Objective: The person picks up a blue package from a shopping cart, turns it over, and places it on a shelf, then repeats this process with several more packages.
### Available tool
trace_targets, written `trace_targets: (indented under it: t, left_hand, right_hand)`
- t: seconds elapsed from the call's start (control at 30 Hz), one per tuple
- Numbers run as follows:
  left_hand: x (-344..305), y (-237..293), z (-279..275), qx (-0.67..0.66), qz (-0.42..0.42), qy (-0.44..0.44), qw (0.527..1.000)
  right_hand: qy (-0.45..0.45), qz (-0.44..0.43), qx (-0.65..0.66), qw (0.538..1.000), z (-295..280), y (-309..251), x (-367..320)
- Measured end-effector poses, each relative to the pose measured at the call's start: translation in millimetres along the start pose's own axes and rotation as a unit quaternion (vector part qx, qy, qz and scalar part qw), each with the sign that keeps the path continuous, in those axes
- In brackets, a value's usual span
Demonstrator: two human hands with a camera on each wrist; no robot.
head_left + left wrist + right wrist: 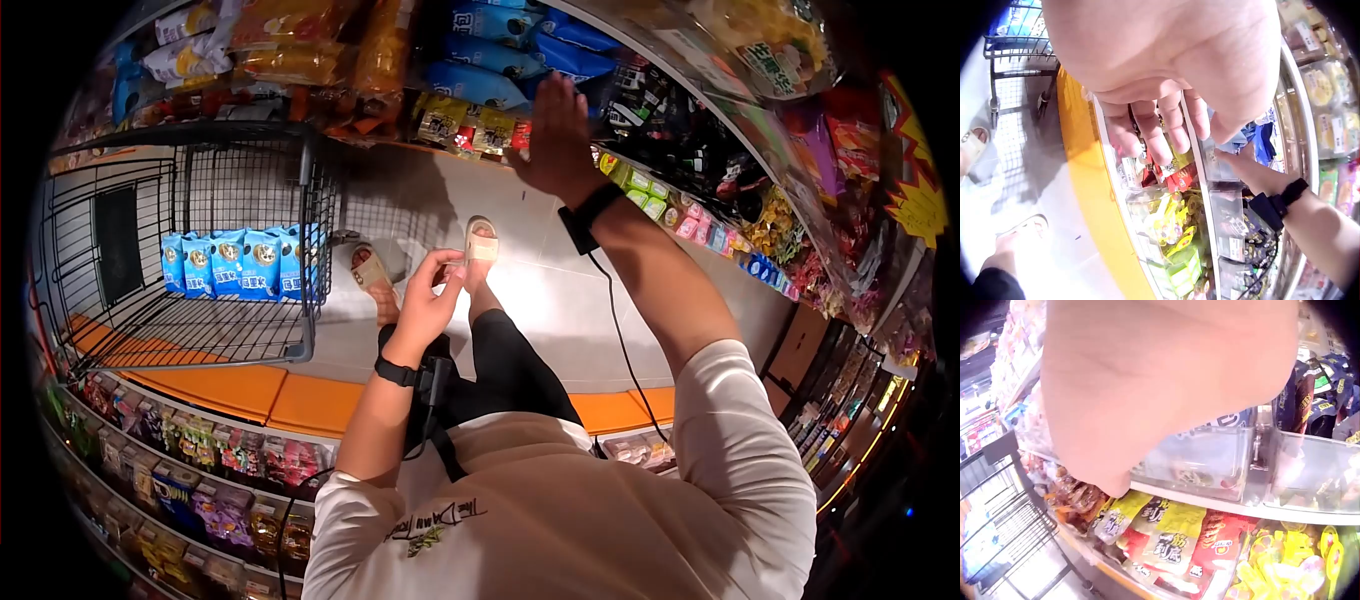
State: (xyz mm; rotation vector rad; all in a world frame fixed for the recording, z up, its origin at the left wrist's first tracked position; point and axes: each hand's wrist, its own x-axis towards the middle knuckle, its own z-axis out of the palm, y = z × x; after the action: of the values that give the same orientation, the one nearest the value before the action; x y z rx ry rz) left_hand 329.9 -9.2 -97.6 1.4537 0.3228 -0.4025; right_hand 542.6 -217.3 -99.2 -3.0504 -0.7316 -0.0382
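Note:
My right hand (557, 145) reaches over the snack shelf, its fingers extended across the blue bags (570, 62) in the head view. In the right wrist view the back part of that hand (1160, 381) covers the bin behind it and hides its fingertips. My left hand (430, 292) hovers in front of my body with loosely bent fingers (1147, 128) and nothing in its grasp. Several blue snack bags (243, 262) stand in a row inside the shopping cart (305, 200) at the left.
Yellow and red packets (1169, 544) lie on the tier below the clear bin (1197, 462). Dark packages (650, 110) fill the bin to the right. Behind me, another shelf of snacks (220, 450) runs above an orange ledge (315, 402). Grey tiled floor (560, 290) lies between.

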Motion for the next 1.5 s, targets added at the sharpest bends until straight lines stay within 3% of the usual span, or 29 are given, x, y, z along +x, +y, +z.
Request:
trace_targets:
  t: [0.17, 0.23, 0.27, 0.37, 0.4, 0.5, 0.53, 0.63, 0.7, 0.73, 0.83, 0.9, 0.93, 1.07, 1.2, 1.33, 1.43, 1.5]
  left_hand:
    - [9.9, 3.5, 21.2, 0.005, 0.004, -0.02, 1.0]
    - [15.1, -3.9, 28.6, -0.049, -0.014, -0.017, 0.999]
    - [17.7, -17.0, 33.2, -0.052, 0.016, 0.0, 0.999]
    - [17.3, -13.4, 37.0, -0.075, 0.003, 0.004, 0.997]
    - [16.8, -17.4, 37.9, -0.068, 0.006, 0.014, 0.998]
    - [13.4, -32.8, 28.2, -0.06, 0.018, 0.028, 0.998]
    - [13.7, -41.3, 27.4, -0.114, 0.032, 0.04, 0.992]
    - [6.4, -32.3, 6.2, -0.103, 0.032, 0.034, 0.994]
    - [0.1, -21.6, -12.8, -0.08, 0.036, 0.01, 0.996]
    - [-4.1, -14.6, -23.1, -0.087, 0.037, -0.008, 0.995]
    - [-14.0, -5.8, -48.6, -0.122, 0.03, -0.06, 0.99]
    - [-13.6, -6.9, -62.8, -0.147, 0.02, -0.083, 0.985]
    - [-14.0, -8.2, -65.4, -0.128, 0.066, -0.052, 0.988]
    - [-19.0, -1.7, -83.1, -0.17, 0.031, -0.06, 0.983]
    - [-24.3, -6.1, -91.8, -0.125, 0.033, -0.078, 0.989]
    - [-43.0, -12.5, -93.4, -0.091, 0.115, -0.058, 0.987]
    - [-76.1, 40.5, -118.7, 0.016, 0.114, -0.107, 0.988]
    - [-93.5, 67.8, -139.8, 0.037, 0.21, -0.048, 0.976]
  right_hand:
    - [0.039, -0.03, 0.049, 0.998, -16.4, 9.3, 5.0]
    - [0.032, -0.028, 0.015, 0.999, -15.0, 1.7, 6.5]
    - [0.013, -0.03, 0.028, 0.999, -15.9, -4.3, 4.8]
    - [-0.055, -0.004, -0.013, 0.998, -23.9, -23.1, 6.8]
    - [-0.121, 0.01, -0.021, 0.992, -32.3, -25.3, 16.1]
    - [-0.025, -0.024, -0.036, 0.999, -6.4, -19.0, 15.5]
    - [-0.023, -0.027, -0.031, 0.999, -2.9, -19.6, 16.3]
    - [-0.048, 0.007, -0.052, 0.997, -9.5, -21.5, 19.5]
    - [0.026, 0.007, -0.075, 0.997, -23.6, -18.3, 26.0]
    - [0.039, 0.047, -0.069, 0.996, -31.3, -17.0, 36.5]
    - [0.084, 0.012, -0.103, 0.991, -17.8, 11.7, 57.9]
    - [0.023, 0.057, -0.078, 0.995, -5.7, 12.7, 64.0]
    - [-0.007, 0.079, -0.066, 0.995, -2.8, 12.5, 65.1]
    - [-0.054, 0.088, -0.051, 0.993, -2.2, 16.1, 65.8]
    - [-0.078, 0.095, -0.058, 0.991, -6.7, 16.3, 68.4]
    - [-0.084, 0.081, -0.091, 0.989, -5.1, 23.9, 68.6]
    - [-0.081, 0.112, -0.125, 0.982, -44.5, -13.5, 56.2]
    - [-0.033, 0.114, -0.127, 0.985, -65.5, -58.0, 45.4]
